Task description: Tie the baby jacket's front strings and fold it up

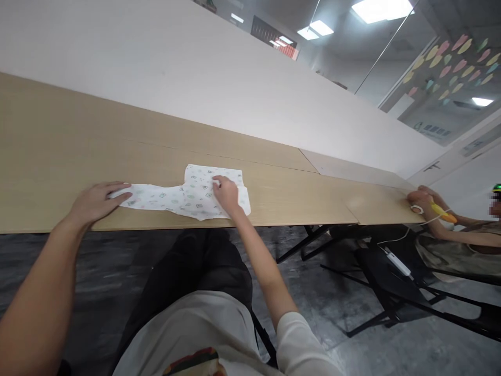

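Observation:
A white garment (199, 196) with small green and grey prints lies flat near the table's front edge. Its wide part is on the right, and a narrow sleeve- or leg-like strip (154, 197) stretches left. My left hand (96, 202) rests at the strip's left end, fingers extended and thumb apart, with the fingertips on the cloth. On the wide part is my right hand (226, 193), its fingers bent and drawn together against the fabric. How much cloth is between those fingers is hard to see.
The long wooden table (289, 196) runs along a white partition (235, 99). At the far right another person's hands (425, 198) hold something yellow and orange. Black folding chairs (395, 282) stand at the right, one with a white power strip (397, 262) and cable on it.

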Tool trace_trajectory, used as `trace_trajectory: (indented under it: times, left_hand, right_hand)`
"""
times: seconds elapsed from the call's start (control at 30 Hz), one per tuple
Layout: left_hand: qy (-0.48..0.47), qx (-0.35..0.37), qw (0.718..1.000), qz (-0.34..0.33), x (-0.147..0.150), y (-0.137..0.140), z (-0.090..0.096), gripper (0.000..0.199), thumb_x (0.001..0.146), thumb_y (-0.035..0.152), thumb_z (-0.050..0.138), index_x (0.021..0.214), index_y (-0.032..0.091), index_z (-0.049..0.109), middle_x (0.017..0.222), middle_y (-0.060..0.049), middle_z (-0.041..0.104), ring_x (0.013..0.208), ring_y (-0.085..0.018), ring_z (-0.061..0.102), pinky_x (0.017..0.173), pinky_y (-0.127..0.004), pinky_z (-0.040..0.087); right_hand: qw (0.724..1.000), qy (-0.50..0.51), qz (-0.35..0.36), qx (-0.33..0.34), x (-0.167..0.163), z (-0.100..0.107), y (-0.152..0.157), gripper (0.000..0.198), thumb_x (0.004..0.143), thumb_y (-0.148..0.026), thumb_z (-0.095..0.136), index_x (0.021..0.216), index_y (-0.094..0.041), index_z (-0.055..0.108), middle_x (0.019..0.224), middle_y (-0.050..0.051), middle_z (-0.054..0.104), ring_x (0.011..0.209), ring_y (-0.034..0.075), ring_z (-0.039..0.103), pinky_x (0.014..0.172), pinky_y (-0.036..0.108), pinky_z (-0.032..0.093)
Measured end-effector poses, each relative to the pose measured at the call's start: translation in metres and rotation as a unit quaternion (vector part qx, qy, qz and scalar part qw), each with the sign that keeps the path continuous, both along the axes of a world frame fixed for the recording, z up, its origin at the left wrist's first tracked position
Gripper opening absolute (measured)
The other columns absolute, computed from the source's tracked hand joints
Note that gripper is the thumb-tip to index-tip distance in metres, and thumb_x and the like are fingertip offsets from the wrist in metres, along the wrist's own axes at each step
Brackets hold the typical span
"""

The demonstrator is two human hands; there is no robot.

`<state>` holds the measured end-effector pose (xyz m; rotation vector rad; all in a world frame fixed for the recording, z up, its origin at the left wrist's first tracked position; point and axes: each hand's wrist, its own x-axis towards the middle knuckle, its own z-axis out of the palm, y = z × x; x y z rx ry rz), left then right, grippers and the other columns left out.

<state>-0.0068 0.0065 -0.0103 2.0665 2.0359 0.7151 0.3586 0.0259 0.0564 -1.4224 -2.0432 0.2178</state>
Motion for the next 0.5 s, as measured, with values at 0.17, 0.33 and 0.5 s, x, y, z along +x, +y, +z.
trace_trajectory:
  times: [0.17, 0.33, 0.5]
  left_hand:
    - [0.012, -0.003, 1.000, 0.006, 0.001, 0.001, -0.001, 0.080, 0.083, 0.066, 0.035, 0.128, 0.007, 0.066, 0.141, -0.016, 0.057, 0.132, -0.034, 0.049, 0.114, -0.045, 0.035]
    - [0.006, 0.005, 1.000, 0.000, -0.001, 0.001, -0.004, 0.079, 0.084, 0.066, 0.036, 0.128, 0.008, 0.066, 0.140, -0.016, 0.058, 0.131, -0.034, 0.050, 0.113, -0.045, 0.035]
    - [-0.007, 0.019, 1.000, 0.001, 0.000, 0.001, -0.006, 0.076, 0.083, 0.065, 0.038, 0.126, 0.009, 0.067, 0.137, -0.015, 0.061, 0.130, -0.034, 0.051, 0.113, -0.045, 0.035]
  right_hand:
    - [0.991, -0.121, 0.044, -0.022, -0.039, -0.019, -0.016, 0.031, 0.095, -0.012, 0.049, 0.122, -0.017, 0.065, 0.114, 0.009, 0.071, 0.108, 0.022, 0.065, 0.099, 0.036, 0.045]
    - [0.990, -0.130, 0.040, -0.030, -0.039, -0.028, -0.017, 0.032, 0.095, -0.013, 0.050, 0.123, -0.017, 0.064, 0.115, 0.009, 0.072, 0.107, 0.022, 0.065, 0.098, 0.036, 0.043]
    - [0.992, -0.113, 0.048, -0.031, -0.036, -0.030, -0.020, 0.029, 0.095, -0.014, 0.052, 0.120, -0.020, 0.065, 0.113, 0.008, 0.073, 0.107, 0.020, 0.065, 0.097, 0.034, 0.042]
